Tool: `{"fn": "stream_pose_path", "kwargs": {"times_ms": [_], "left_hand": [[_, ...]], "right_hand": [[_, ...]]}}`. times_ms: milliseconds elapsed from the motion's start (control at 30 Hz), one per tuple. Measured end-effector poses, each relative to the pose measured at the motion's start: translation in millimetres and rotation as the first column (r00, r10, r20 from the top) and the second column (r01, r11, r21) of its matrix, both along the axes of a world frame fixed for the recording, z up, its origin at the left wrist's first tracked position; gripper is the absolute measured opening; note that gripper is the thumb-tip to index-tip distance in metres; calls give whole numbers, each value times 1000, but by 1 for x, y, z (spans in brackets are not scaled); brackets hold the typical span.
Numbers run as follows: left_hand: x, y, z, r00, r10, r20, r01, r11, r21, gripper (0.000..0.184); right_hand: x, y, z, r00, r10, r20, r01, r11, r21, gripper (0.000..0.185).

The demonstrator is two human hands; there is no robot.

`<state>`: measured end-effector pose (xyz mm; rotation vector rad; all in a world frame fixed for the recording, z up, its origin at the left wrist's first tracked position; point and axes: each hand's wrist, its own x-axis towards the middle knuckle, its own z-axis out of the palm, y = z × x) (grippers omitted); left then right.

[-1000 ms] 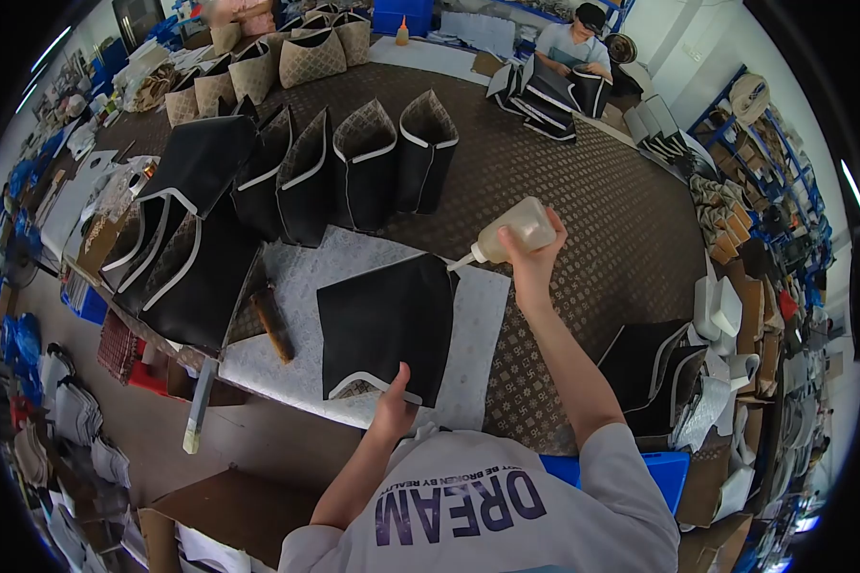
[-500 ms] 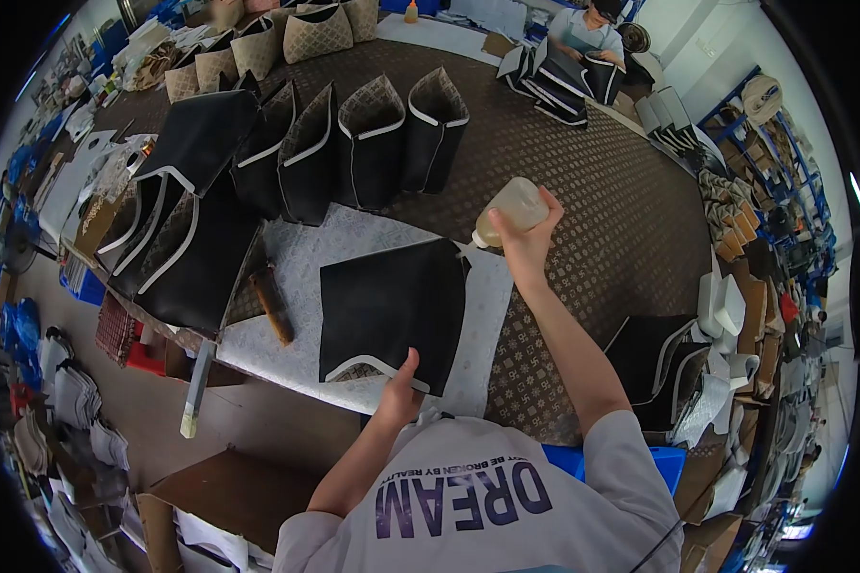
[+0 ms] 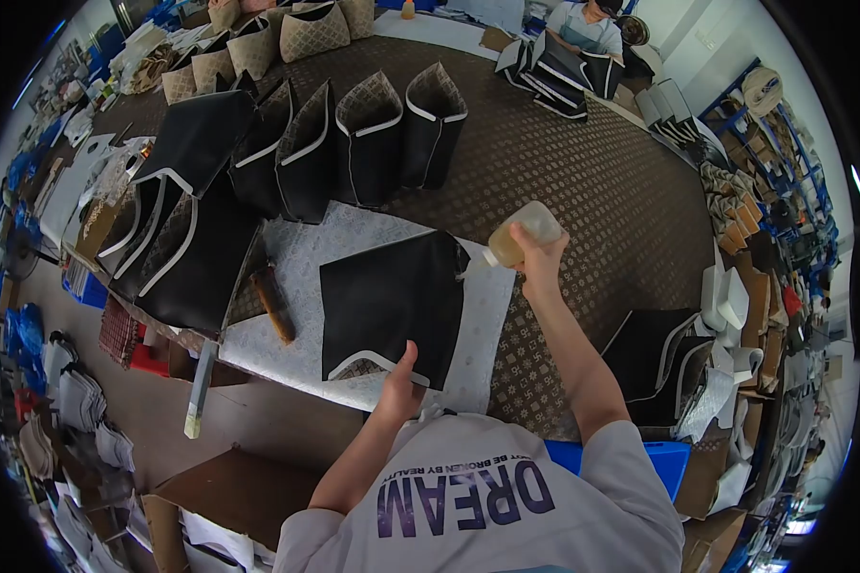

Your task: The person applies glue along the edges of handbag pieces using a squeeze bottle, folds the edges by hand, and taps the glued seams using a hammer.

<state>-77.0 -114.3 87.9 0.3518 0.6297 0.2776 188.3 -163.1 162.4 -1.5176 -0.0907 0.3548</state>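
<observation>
A black bag body (image 3: pixel 387 306) with a white-edged opening lies flat on a pale patterned sheet (image 3: pixel 492 315). My left hand (image 3: pixel 399 387) grips its near edge beside the opening, thumb on top and the fingers hidden beneath. My right hand (image 3: pixel 540 258) is wrapped round a squeeze bottle (image 3: pixel 526 231) of yellowish liquid. The bottle is tilted, its white nozzle pointing left and down, a little apart from the bag's far right corner. On the sheet's left side rests a brown-handled tool (image 3: pixel 273 304), whose kind I cannot make out.
Several black bags (image 3: pixel 370 143) stand upright behind the sheet. More black bags (image 3: pixel 186 258) are stacked at left and others (image 3: pixel 655 363) lie at right. A co-worker (image 3: pixel 588 33) handles black pieces across the table (image 3: pixel 545 153). Cardboard boxes (image 3: pixel 229 487) sit below.
My right hand has drawn the bottle right and slightly toward me, so its nozzle has left the bag's corner. My left hand keeps its hold on the bag's near edge.
</observation>
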Motion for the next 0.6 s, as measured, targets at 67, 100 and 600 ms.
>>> {"fn": "stream_pose_path", "kwargs": {"times_ms": [67, 100, 600], "left_hand": [[2, 1, -2, 1000, -7, 12, 7, 1000, -18, 53], [3, 2, -1, 1000, -11, 19, 12, 1000, -27, 53], [30, 2, 19, 993, 24, 116, -28, 999, 31, 53]], "right_hand": [[-7, -9, -1, 1000, -11, -29, 12, 1000, 11, 85], [-10, -13, -2, 999, -15, -30, 16, 1000, 19, 85], [-86, -63, 4, 999, -46, 15, 42, 983, 179, 85]]}}
